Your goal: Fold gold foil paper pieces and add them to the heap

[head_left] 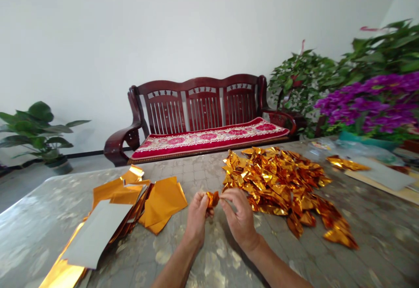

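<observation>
Between my hands, above the middle of the table, is a small folded piece of gold foil paper [213, 198]. My left hand [197, 214] is closed around its left side. The thumb and forefinger of my right hand [240, 218] pinch at its right end. To the left lie loose stacks of flat gold foil sheets [163, 203], and a grey sheet [98, 233] rests on top of one stack. A large heap of folded gold foil pieces [275, 176] spreads out just beyond and right of my right hand.
The patterned table [147, 264] extends under everything. Purple flowers [373, 102] in a teal pot, a clear plastic bag and a grey card [388, 174] are on the right. A wooden bench [203, 109] with a red cover stands behind. A potted plant [39, 131] is at left.
</observation>
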The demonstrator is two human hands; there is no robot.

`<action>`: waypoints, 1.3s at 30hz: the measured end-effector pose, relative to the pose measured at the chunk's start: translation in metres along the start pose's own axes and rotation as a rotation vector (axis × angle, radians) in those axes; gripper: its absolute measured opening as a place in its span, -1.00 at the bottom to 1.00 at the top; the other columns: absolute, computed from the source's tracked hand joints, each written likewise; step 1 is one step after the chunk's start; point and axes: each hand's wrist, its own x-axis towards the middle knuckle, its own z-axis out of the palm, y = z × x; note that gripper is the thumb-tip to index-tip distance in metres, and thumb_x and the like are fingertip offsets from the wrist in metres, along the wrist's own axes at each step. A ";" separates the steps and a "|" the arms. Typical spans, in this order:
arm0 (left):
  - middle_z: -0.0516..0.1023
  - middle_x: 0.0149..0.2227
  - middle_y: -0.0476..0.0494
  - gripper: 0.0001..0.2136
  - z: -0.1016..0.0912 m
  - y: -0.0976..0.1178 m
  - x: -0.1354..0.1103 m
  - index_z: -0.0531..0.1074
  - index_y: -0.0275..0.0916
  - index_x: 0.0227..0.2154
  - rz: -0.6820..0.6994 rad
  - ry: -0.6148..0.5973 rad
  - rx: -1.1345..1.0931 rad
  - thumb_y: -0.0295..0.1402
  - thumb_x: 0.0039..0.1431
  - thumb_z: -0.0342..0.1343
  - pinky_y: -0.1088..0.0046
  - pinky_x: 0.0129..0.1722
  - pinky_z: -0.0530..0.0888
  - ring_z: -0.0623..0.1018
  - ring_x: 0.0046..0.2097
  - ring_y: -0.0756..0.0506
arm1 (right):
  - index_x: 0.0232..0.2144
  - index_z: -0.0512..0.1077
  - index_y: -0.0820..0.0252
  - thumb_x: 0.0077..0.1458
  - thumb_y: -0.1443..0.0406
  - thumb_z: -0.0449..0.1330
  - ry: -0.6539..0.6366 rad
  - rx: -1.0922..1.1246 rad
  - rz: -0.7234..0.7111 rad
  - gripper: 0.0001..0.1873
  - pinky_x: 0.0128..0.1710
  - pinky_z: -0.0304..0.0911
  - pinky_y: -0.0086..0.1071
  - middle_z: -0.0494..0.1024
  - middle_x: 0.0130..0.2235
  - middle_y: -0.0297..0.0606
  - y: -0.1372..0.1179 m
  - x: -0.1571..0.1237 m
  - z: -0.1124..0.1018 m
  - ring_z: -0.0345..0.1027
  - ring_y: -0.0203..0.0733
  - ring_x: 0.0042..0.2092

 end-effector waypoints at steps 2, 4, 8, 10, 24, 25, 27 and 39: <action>0.36 -0.51 0.09 -0.67 0.001 0.001 -0.001 0.26 -0.23 -0.38 0.011 -0.010 0.000 -0.04 0.12 0.09 0.62 -0.54 0.27 0.30 -0.55 0.12 | -0.30 0.46 0.08 0.17 0.30 0.15 0.009 -0.011 -0.025 -0.92 -0.11 0.26 -0.29 0.50 -0.27 -0.30 -0.003 0.000 0.000 0.35 -0.21 -0.17; 0.35 -0.52 0.10 -0.67 0.001 0.002 -0.002 0.27 -0.23 -0.39 0.023 -0.019 0.005 -0.04 0.11 0.10 0.62 -0.53 0.27 0.30 -0.55 0.11 | -0.29 0.46 0.08 0.16 0.31 0.17 0.019 -0.022 -0.038 -0.93 -0.13 0.26 -0.29 0.50 -0.27 -0.29 -0.004 0.000 0.000 0.34 -0.20 -0.17; 0.34 -0.54 0.11 -0.68 0.001 0.004 -0.002 0.28 -0.23 -0.39 0.050 -0.036 0.035 -0.05 0.13 0.09 0.61 -0.53 0.28 0.31 -0.54 0.10 | -0.29 0.45 0.10 0.16 0.32 0.17 0.027 -0.038 -0.056 -0.93 -0.15 0.27 -0.28 0.50 -0.28 -0.28 -0.005 0.001 -0.001 0.34 -0.19 -0.18; 0.33 -0.55 0.11 -0.69 0.000 0.005 -0.002 0.29 -0.23 -0.40 0.062 -0.041 0.057 -0.06 0.13 0.08 0.60 -0.53 0.27 0.30 -0.54 0.09 | -0.31 0.46 0.10 0.15 0.31 0.18 0.022 -0.045 -0.068 -0.95 -0.16 0.27 -0.28 0.50 -0.29 -0.28 -0.006 0.001 -0.001 0.34 -0.18 -0.19; 0.48 -0.34 -0.06 -0.69 -0.002 0.006 -0.005 0.34 -0.23 -0.19 0.120 0.029 0.277 -0.08 0.24 -0.09 0.49 -0.44 0.40 0.47 -0.39 -0.02 | -0.39 0.37 0.13 0.21 0.30 0.08 -0.018 -0.188 -0.127 -0.88 -0.18 0.19 -0.28 0.46 -0.33 -0.27 -0.006 0.005 -0.005 0.29 -0.18 -0.23; 0.48 -0.27 -0.10 -0.69 -0.003 0.006 -0.006 0.34 -0.22 -0.15 0.195 0.091 0.365 -0.11 0.25 -0.09 0.46 -0.37 0.42 0.49 -0.31 -0.04 | -0.39 0.37 0.13 0.22 0.30 0.07 -0.016 -0.203 -0.132 -0.87 -0.18 0.19 -0.27 0.46 -0.33 -0.26 -0.006 0.006 -0.006 0.28 -0.17 -0.22; 0.47 -0.19 -0.12 -0.74 -0.005 0.008 -0.010 0.37 -0.19 -0.12 0.406 0.184 0.554 -0.18 0.25 -0.04 0.42 -0.25 0.43 0.48 -0.21 -0.06 | -0.38 0.36 0.13 0.23 0.29 0.06 -0.014 -0.232 -0.145 -0.86 -0.18 0.17 -0.27 0.47 -0.33 -0.26 -0.005 0.007 -0.008 0.27 -0.17 -0.22; 0.48 -0.32 -0.09 -0.91 0.000 0.020 -0.019 0.45 -0.16 -0.30 0.731 0.079 0.795 -0.34 0.23 0.06 0.48 -0.28 0.38 0.47 -0.26 -0.05 | -0.37 0.41 0.12 0.25 0.24 0.08 -0.023 -0.326 -0.225 -0.83 -0.20 0.13 -0.29 0.50 -0.35 -0.28 -0.004 0.004 -0.009 0.28 -0.18 -0.25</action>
